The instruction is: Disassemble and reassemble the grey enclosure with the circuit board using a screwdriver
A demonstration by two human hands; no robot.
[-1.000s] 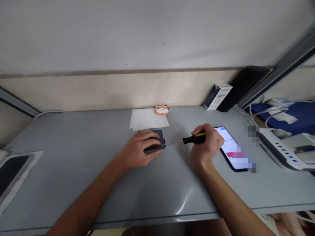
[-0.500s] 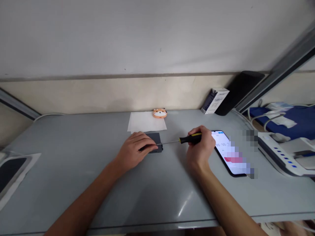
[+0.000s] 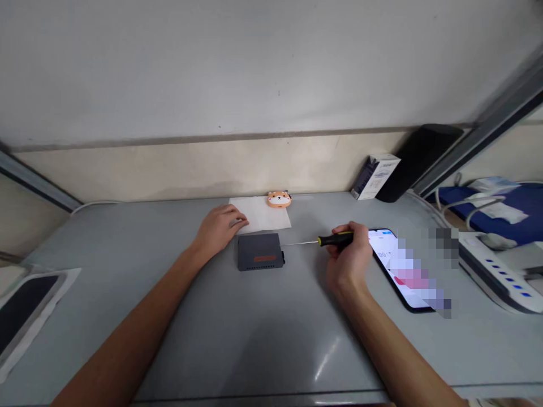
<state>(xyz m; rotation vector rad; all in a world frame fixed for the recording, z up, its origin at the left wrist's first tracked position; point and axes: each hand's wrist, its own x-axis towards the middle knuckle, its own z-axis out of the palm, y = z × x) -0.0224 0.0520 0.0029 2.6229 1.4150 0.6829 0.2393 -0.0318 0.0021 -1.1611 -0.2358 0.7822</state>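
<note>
A small dark grey box [image 3: 259, 252] with a reddish label lies flat on the grey table [image 3: 237, 333]. My left hand [image 3: 220, 226] rests just behind and to the left of it, fingertips on the corner of a white paper sheet [image 3: 265, 215]; its fingers look pinched, and whether they hold something small is unclear. My right hand [image 3: 352, 254] grips a screwdriver [image 3: 322, 241] with a black and yellow handle, the thin shaft pointing left toward the box's right side, its tip a little short of the box.
A phone [image 3: 399, 265] with a lit screen lies beside my right hand. An orange animal-shaped trinket [image 3: 279, 199] sits at the paper's far edge. A small carton [image 3: 375, 176] and a black object [image 3: 418, 158] stand at the back right. A white device [image 3: 496, 265] lies farther right, and a bagged dark item [image 3: 21, 299] at the left.
My left hand has come off the box and moved back-left to the paper. The box now lies uncovered. The screwdriver tip has drawn away from the box to the right.
</note>
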